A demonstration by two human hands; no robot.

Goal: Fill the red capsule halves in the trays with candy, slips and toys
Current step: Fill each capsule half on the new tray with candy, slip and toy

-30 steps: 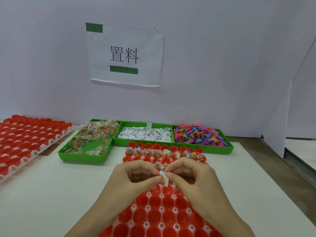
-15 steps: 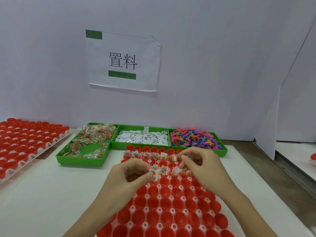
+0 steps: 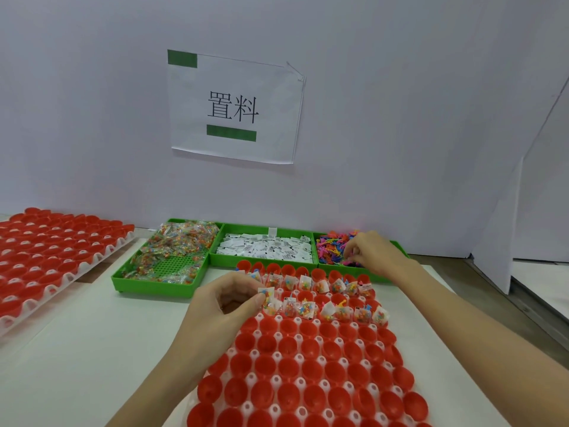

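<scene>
A white tray of red capsule halves (image 3: pixel 311 362) lies in front of me; its two far rows hold candy packets, slips and toys. My left hand (image 3: pixel 224 303) hovers over the tray's left side, pinching a small candy packet with a slip (image 3: pixel 267 298). My right hand (image 3: pixel 372 252) reaches into the green bin of colourful plastic toys (image 3: pixel 334 246), fingers curled among them; whether it grips one is hidden. The green bin of white slips (image 3: pixel 264 249) sits in the middle, the green bin of candy packets (image 3: pixel 172 251) on the left.
A second tray of red capsule halves (image 3: pixel 49 257) lies at the far left. A white wall with a paper sign (image 3: pixel 234 109) stands behind the bins. A white partition (image 3: pixel 505 226) and a table edge are on the right.
My right hand has left the left hand over the tray and moved back and right into the toy bin. My left hand stays over the tray holding the packet.
</scene>
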